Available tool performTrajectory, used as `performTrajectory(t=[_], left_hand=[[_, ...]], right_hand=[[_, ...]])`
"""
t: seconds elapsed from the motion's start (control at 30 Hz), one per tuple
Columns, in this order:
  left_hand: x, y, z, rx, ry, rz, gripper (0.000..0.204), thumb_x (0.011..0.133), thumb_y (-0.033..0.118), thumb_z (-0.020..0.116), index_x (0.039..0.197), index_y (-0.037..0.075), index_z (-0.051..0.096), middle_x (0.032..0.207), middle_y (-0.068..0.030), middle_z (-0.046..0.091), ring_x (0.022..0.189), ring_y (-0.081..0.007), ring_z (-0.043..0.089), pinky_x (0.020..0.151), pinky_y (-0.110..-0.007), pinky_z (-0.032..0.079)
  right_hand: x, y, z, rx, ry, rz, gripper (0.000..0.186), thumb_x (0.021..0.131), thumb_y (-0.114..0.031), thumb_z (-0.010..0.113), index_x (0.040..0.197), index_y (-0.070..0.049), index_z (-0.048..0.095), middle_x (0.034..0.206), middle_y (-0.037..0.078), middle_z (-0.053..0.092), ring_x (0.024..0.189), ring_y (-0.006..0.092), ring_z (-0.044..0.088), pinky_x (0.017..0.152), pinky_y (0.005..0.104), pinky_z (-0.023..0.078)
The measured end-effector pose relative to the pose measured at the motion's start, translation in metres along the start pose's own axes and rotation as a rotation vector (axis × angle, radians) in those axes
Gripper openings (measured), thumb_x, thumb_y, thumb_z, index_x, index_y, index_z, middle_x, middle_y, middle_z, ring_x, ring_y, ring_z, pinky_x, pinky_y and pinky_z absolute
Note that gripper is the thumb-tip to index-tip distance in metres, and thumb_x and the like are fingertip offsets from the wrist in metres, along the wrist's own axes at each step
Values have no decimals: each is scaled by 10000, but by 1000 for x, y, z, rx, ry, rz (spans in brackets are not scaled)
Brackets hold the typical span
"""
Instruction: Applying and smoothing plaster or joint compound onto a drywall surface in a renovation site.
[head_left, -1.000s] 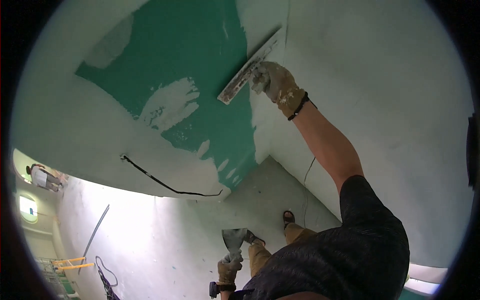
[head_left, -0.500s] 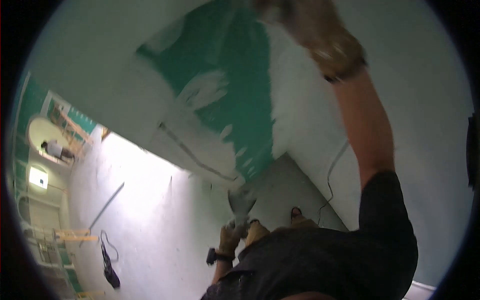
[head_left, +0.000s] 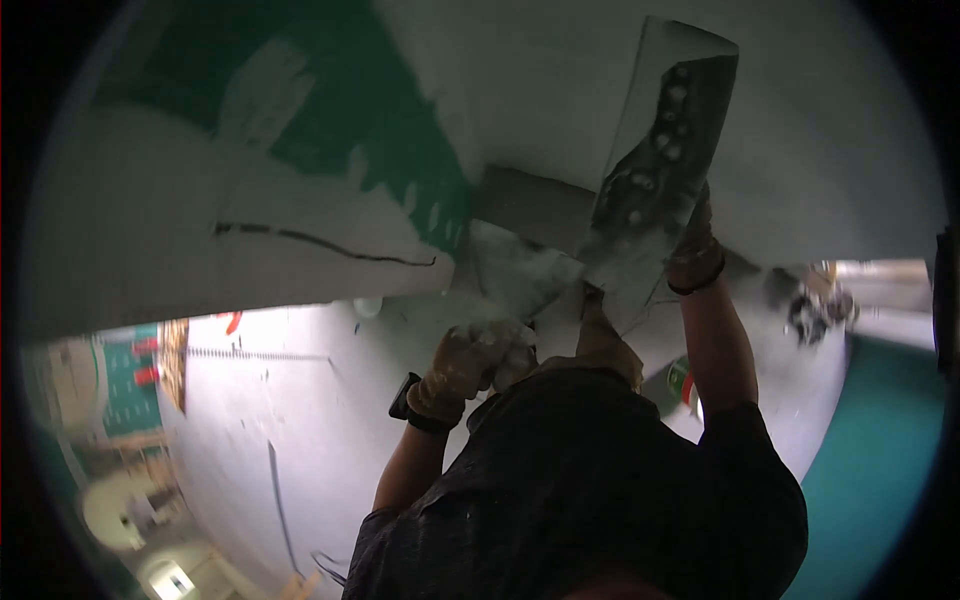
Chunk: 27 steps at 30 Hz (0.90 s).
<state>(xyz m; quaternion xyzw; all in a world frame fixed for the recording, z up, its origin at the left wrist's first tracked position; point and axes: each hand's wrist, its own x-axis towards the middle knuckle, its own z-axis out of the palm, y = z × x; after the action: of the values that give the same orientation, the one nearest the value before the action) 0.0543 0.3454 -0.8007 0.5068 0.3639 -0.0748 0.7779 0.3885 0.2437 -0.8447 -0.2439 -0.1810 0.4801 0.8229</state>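
Observation:
My gloved right hand [head_left: 697, 235] holds a long rectangular steel trowel [head_left: 660, 150] upright, its flat face toward me, dark and mottled with pale compound. In my gloved left hand [head_left: 475, 360] is a wide putty knife [head_left: 515, 265], its blade smeared with pale material and very near the trowel's lower end; I cannot tell whether they touch. Above and left is a pale wall surface with an irregular green patch [head_left: 370, 85] and a dark cable [head_left: 340, 250] coming out of it.
A green and red bucket [head_left: 683, 383] is beside my legs. Lying on the pale floor [head_left: 220, 420] are a long thin strip [head_left: 280, 500] and cables [head_left: 330, 565]. Blurred clutter [head_left: 820, 305] stands at the right; an opening with a person [head_left: 140, 510] is far lower left.
My right hand has brought the trowel down from the upper surface and turned its face toward me. My left hand has raised the knife to meet it. The view has shifted.

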Motion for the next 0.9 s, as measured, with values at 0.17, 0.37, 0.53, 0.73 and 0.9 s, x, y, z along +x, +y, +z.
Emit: performTrajectory(t=[0.17, 0.37, 0.53, 0.73, 0.9], left_hand=[[2, -52, 36, 988, -176, 1365, 360, 911, 300, 697, 1131, 16, 678, 803, -64, 680, 576, -131, 591, 535, -276, 477], [-80, -9, 75, 232, -511, -303, 239, 942, 178, 641, 1117, 30, 711, 886, -49, 708, 778, -169, 671, 690, -307, 553], [-62, -74, 205, 925, -509, 964, 362, 897, 136, 709, 1247, 51, 671, 1042, -100, 725, 905, -212, 708, 752, -322, 571], [-25, -161, 298, 1345, -869, 1390, 429, 836, 130, 697, 1264, 123, 665, 1079, -104, 707, 888, -324, 695, 776, -396, 581], [40, -132, 277, 1625, -1150, 1458, 337, 877, 175, 645, 1203, 98, 679, 1028, -98, 711, 919, -345, 682, 813, -413, 576]], right_hand=[[-155, 14, 32, -32, -68, -175, 328, 977, -254, 628, 1213, -27, 608, 1093, 114, 675, 932, 248, 661, 863, 373, 542], [-385, -2, 38, -1550, 378, 415, 251, 819, -238, 696, 1011, -77, 715, 856, 124, 737, 792, 311, 716, 756, 427, 554], [-523, 68, 56, 474, 903, -61, 491, 979, -431, 549, 1257, -32, 612, 1085, 126, 690, 962, 253, 671, 797, 373, 549], [-626, 47, 82, 678, 985, -270, 446, 958, -438, 616, 1170, -48, 577, 888, 61, 650, 691, 184, 614, 610, 317, 519], [-668, 143, 95, 741, 884, -560, 467, 929, -449, 669, 1170, -64, 558, 837, 39, 634, 622, 173, 593, 550, 307, 508]])
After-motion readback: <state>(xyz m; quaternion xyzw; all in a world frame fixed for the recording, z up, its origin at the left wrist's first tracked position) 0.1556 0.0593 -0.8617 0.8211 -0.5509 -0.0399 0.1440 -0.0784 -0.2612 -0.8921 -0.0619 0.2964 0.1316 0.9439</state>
